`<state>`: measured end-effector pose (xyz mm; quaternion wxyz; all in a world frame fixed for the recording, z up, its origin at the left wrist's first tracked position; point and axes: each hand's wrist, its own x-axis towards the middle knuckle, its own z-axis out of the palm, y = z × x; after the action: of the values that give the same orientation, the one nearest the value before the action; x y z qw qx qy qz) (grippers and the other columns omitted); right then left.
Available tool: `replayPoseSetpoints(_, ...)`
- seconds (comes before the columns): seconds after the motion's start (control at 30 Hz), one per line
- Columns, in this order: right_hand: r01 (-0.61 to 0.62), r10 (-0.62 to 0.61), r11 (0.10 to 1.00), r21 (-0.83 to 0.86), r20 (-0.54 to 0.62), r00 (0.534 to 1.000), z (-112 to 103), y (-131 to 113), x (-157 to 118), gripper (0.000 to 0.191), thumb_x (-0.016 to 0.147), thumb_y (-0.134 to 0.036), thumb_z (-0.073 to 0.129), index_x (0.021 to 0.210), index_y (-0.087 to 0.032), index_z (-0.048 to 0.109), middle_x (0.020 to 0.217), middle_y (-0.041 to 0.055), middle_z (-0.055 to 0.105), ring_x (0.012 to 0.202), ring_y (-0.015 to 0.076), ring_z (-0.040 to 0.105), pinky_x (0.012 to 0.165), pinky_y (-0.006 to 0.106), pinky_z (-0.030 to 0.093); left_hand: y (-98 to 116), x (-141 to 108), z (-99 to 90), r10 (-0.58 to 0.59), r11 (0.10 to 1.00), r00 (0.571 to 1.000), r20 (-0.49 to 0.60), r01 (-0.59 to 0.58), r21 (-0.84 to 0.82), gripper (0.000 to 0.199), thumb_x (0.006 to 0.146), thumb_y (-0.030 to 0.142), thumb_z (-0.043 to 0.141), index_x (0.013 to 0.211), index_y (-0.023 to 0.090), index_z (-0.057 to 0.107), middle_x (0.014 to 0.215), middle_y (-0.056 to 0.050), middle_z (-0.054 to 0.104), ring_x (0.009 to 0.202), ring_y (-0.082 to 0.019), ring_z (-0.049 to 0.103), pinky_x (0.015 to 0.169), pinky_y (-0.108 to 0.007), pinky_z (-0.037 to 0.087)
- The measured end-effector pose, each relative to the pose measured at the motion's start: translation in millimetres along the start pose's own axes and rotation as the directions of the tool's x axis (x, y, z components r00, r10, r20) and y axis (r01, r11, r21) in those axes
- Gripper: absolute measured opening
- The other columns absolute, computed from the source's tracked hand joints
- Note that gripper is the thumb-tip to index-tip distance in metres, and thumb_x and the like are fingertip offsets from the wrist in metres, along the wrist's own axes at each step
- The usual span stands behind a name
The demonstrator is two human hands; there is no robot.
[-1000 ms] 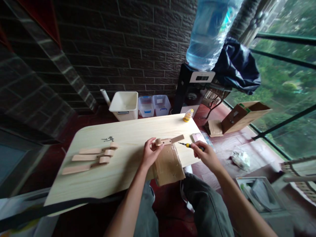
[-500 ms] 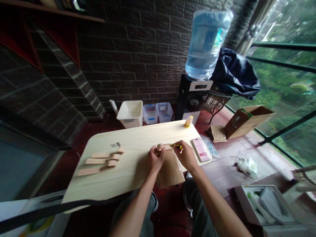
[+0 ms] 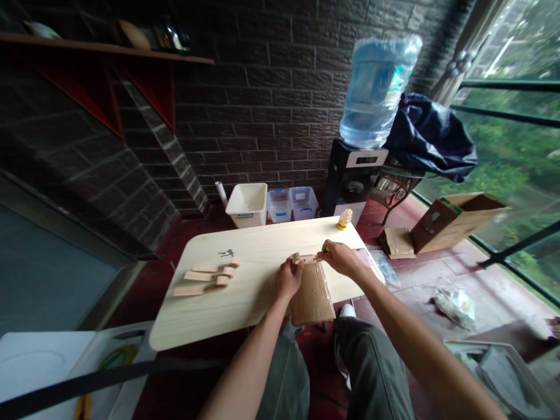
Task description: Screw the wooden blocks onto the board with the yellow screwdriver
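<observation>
Pinching a strap near its curled end, atop cardboard overhanging the desk's near edge, is the left hand; the right hand grips a yellow tool at the other end. Three more straps lie toward the left edge.

Water dispenser, black with a pale panel, against a dark brick wall. On top of it, a big blue water bottle, wrapped in crinkled clear film. Just right of the dispenser: a dark blue cover draped over a wicker stand. Farther right, an opened cardboard box, on its side; window beyond, greenery outside. Nearer the viewer than the dispenser, off right, a whitish plastic bag on the floor. Left of the dispenser: two clear bins, then a cream basket, then a white tube, leaning. Well left and higher, a wall shelf on red brackets.
</observation>
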<state>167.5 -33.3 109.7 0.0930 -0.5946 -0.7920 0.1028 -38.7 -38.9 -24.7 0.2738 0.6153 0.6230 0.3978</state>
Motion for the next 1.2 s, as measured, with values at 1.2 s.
replayPoseSetpoints(1.2,0.093,-0.044,0.979,-0.184,0.250,0.967,-39,-33,22,0.023,0.098,-0.025,0.058,0.115,-0.015,0.070,0.107,0.0177,0.077,0.100,0.0267,0.074,0.080,0.030,0.051,27,-4,-7.2,0.003,0.997,0.996,-0.087,-0.009,-0.078,0.037,0.080,0.041,0.075,0.110,0.021,0.064,0.105,-0.008,0.072,0.102,-0.025,0.071,0.090,-0.039,0.056)
